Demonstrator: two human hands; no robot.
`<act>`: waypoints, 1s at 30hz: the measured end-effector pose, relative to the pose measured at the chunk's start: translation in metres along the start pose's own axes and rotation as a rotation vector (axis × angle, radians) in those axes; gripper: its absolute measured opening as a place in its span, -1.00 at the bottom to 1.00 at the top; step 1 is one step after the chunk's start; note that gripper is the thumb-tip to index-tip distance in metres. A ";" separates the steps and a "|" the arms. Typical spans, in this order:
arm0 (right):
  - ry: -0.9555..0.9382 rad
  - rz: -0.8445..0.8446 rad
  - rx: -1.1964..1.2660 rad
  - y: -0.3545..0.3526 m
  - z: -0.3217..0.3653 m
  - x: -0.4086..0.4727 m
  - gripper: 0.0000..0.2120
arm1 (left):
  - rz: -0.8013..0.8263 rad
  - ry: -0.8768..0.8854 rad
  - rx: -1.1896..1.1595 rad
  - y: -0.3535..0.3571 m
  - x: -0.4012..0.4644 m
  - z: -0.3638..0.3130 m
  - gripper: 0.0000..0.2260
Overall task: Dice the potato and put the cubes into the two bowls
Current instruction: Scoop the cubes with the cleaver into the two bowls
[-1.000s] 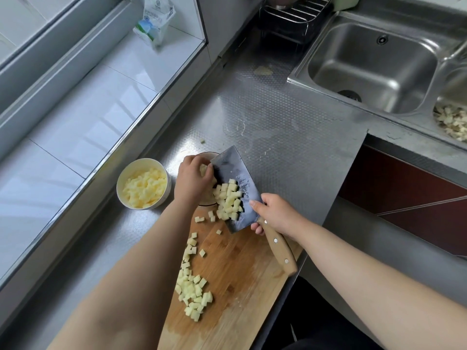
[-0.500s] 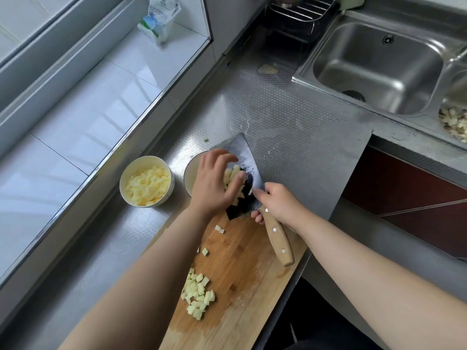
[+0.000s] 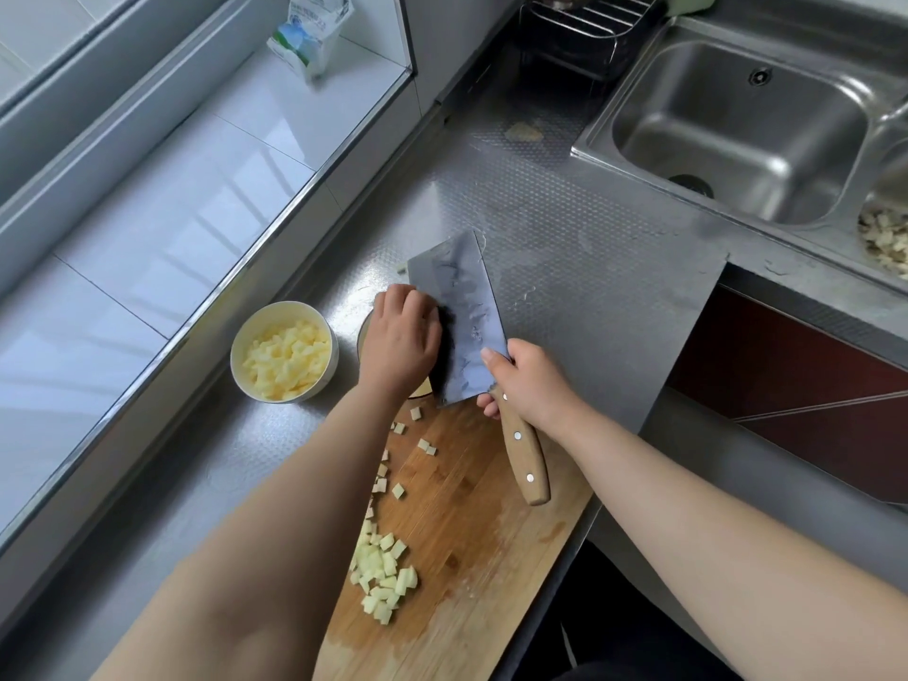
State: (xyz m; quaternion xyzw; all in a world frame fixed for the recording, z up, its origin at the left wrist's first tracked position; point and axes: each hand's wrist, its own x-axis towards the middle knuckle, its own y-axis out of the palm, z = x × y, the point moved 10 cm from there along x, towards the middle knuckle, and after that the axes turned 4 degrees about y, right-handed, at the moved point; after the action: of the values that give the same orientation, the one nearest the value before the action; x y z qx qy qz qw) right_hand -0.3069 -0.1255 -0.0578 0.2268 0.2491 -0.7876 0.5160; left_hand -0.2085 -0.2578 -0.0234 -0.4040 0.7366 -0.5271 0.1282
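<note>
The right hand [image 3: 533, 385] is clamped round the neck of the wide steel cleaver with a riveted wooden handle [image 3: 464, 321], holding the blade flat and tilted over the second bowl, a pale round one [image 3: 364, 336] almost wholly hidden under the left hand [image 3: 400, 341]. That hand lies with its fingers curled down against the blade's left edge; whether they hold any cubes I cannot tell. Just to the left, near the table's back edge, the white round bowl [image 3: 284, 352] is already heaped with diced yellow potato [image 3: 287, 358]. A loose pile of potato cubes [image 3: 383, 577] and a few strays [image 3: 399, 491] remain on the long bamboo cutting board [image 3: 471, 548]. The risk I see: fingers wiping along the sharp edge could get nicked, and cubes swept blind may miss the covered rim and scatter onto the steel table [image 3: 565, 228].
</note>
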 end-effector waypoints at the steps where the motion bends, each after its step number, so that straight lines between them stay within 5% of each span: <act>1: -0.002 -0.007 0.013 -0.003 -0.002 0.000 -0.71 | 0.005 -0.018 0.017 -0.001 -0.001 0.005 -0.78; 7: -0.051 -0.035 0.053 -0.018 0.003 -0.010 -0.78 | 0.042 -0.093 0.119 -0.007 -0.017 0.024 -0.85; 13: -0.026 -0.089 0.052 -0.033 -0.025 -0.025 -0.72 | -0.257 -0.313 -0.035 -0.046 -0.074 0.054 -0.88; 17: 0.022 -0.130 0.096 -0.034 -0.056 -0.042 -0.73 | -0.304 -0.474 -0.090 -0.045 -0.117 0.080 -0.89; 20: 0.059 -0.161 0.167 -0.029 -0.084 -0.054 -0.74 | -0.056 -0.481 -0.083 -0.018 -0.132 0.083 -0.82; 24: 0.088 -0.218 0.234 -0.021 -0.119 -0.069 -0.75 | 0.396 -0.214 0.026 0.033 -0.145 0.059 -0.62; 30: 0.175 -0.179 0.221 0.001 -0.160 -0.080 -0.79 | 0.568 -0.110 0.096 0.058 -0.148 0.046 -0.55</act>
State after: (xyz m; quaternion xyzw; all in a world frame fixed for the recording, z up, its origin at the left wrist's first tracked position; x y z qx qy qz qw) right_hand -0.2607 0.0306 -0.1323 0.3269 0.2241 -0.8302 0.3920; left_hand -0.1118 -0.1734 -0.1281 -0.2032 0.7863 -0.4818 0.3293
